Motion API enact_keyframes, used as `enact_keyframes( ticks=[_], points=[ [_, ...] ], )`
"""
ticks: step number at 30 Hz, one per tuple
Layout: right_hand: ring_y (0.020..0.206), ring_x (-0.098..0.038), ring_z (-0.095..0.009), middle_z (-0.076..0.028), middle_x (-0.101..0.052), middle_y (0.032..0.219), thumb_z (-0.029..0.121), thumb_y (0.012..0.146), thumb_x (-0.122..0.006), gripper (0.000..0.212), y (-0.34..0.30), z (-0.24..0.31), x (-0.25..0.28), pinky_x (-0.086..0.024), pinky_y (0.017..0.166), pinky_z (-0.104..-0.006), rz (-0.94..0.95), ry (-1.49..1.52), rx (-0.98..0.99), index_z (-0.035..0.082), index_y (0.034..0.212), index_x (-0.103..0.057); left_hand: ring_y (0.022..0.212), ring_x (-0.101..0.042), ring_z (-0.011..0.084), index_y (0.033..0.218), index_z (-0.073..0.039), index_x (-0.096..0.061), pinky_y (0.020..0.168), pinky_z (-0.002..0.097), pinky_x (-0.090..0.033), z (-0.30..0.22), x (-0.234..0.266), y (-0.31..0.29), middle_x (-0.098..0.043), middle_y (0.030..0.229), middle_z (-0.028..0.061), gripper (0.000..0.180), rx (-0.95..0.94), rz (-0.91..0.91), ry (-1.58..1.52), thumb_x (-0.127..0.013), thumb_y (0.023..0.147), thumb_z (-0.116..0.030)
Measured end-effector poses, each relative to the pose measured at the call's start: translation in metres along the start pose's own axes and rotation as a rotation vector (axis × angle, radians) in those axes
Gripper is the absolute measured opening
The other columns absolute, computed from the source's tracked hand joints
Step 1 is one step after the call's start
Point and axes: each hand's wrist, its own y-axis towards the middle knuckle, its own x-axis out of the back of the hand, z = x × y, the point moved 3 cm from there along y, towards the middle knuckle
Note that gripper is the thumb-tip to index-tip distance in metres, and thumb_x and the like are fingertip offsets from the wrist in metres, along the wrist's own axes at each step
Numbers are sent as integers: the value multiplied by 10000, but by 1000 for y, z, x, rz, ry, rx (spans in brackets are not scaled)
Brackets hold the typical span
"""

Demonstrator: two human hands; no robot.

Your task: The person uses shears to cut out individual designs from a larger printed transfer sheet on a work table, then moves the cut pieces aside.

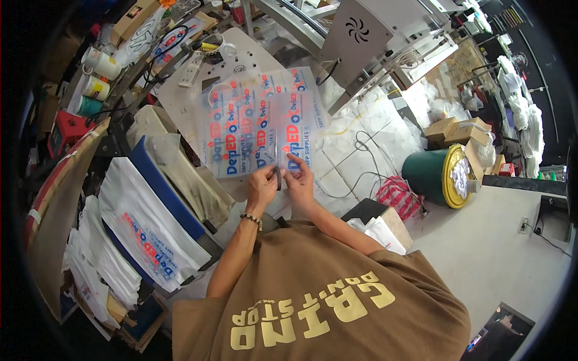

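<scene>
Printed clear plastic sheets with red and blue lettering lie over a pale board in front of me. At their near edge, my left hand is closed around black-handled scissors, whose thin blades point away from me across the plastic. My right hand is just beside it, with thumb and index finger pinching the near edge of the plastic. The two hands almost touch. Exactly how the fingers sit in the scissors' handle is hidden.
A white mug and a power strip sit at the board's far end. White printed bags hang at left. A grey machine stands far right of the board. Cables trail by a green drum.
</scene>
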Motion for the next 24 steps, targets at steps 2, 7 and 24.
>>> enact_keyframes(
  ticks=[2,7,24],
  points=[
    [668,-573,-54,-36,-677,842,89,902,-680,500,1,-3,4,-429,562,-193,30,-57,-33,7,1353,-482,612,-502,42,1025,10,-702,550,249,-410,5,0,3,-637,664,-5,349,-19,21,-5,-715,889,-312],
    [652,-553,-44,-35,-672,833,102,901,-685,498,-2,2,6,-406,547,-188,24,-115,15,5,1348,-487,647,-577,55,1073,-7,-706,579,247,-448,0,0,17,-696,719,26,347,-12,25,23,-712,889,-301],
    [682,-562,-45,-28,-671,840,33,889,-654,516,4,6,17,-427,568,-199,11,-108,27,17,1366,-458,676,-670,234,987,-70,-710,612,384,-480,-7,-11,62,-698,742,114,349,-28,-11,117,-704,857,-394]
  ],
)
